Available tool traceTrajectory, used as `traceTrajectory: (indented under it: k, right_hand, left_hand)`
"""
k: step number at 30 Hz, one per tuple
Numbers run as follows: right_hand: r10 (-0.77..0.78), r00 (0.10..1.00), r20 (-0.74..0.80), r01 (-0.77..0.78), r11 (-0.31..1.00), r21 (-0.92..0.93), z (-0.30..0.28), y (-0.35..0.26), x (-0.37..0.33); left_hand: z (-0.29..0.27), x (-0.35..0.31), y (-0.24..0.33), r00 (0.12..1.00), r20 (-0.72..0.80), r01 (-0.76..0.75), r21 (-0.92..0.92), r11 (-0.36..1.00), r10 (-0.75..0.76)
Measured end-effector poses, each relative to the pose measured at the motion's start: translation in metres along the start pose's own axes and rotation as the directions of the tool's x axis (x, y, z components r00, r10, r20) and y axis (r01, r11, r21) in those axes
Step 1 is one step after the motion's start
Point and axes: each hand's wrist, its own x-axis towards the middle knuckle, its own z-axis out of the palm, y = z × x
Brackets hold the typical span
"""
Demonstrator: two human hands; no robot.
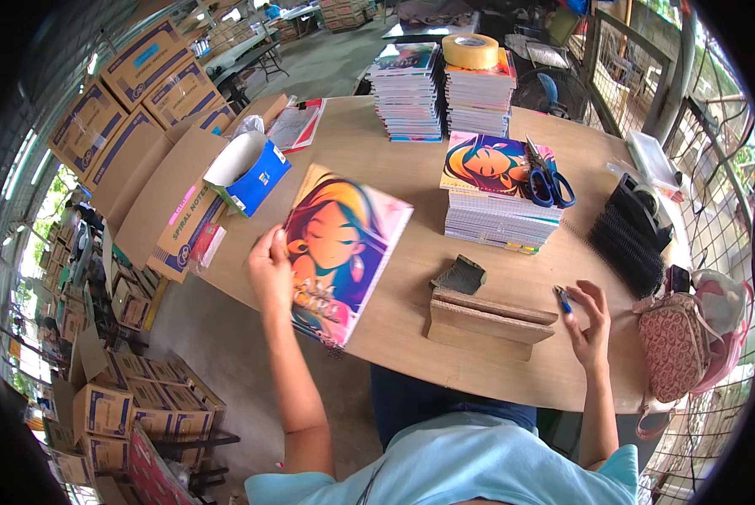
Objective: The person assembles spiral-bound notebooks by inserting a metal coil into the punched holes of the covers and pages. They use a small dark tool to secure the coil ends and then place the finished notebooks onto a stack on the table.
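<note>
Left hand: narrowed in a pinch on the left edge of a notebook, thumb and fingers closed about the margin. I see the notebook tilted, its illustrated portrait cover turned up toward my camera, at the left front edge of the table; its lower corner reaches past the tabletop. Whether its underside touches the wood, I cannot tell.

Right hand: fingers curled, holding a small blue tool with a metal tip near the fingertips. From my angle its exact kind is unclear. The hand is over the right front of the table, just beside a slotted brown block. A dark crumpled scrap lies behind that block.

Farther back I note a short notebook stack, blue-handled scissors lying across its top right. Behind it, two taller stacks; a tape roll sits on the right one. Right side: black spiral coils in a heap, a pink patterned pouch nearer the person. Left side: a blue-and-white box, open-topped, near brown cartons.
</note>
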Motion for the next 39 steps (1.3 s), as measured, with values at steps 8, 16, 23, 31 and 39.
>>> traceTrajectory:
  k: [8, 16, 23, 31, 39]
  right_hand:
    - [-0.078, 0.961, 0.265, 0.104, 0.991, -0.083, 0.031, -0.041, 0.005]
    - [-0.2, 0.945, 0.26, 0.223, 0.973, -0.062, 0.028, -0.053, 0.034]
    - [-0.163, 0.971, -0.177, 0.008, 0.758, -0.652, 0.067, -0.027, 0.162]
    - [-0.086, 0.988, -0.13, -0.009, 0.799, -0.601, 0.071, -0.011, 0.164]
    - [-0.49, 0.871, -0.007, 0.478, 0.852, -0.213, 0.013, -0.197, 0.158]
  left_hand:
    - [0.012, -0.01, -0.113, 0.977, 0.062, 0.134, 0.571, 0.81, -0.206]
    - [0.026, -0.015, -0.081, 0.968, -0.019, -0.197, 0.554, 0.809, 0.249]
    - [0.223, 0.041, 0.083, 0.69, 0.718, 0.279, -0.143, 0.949, -0.095]
    - [0.191, 0.091, 0.124, 0.934, 0.012, -0.336, -0.309, 0.89, 0.356]
    - [0.039, 0.021, 0.254, 0.482, 0.537, -0.815, -0.015, 0.58, 0.692]
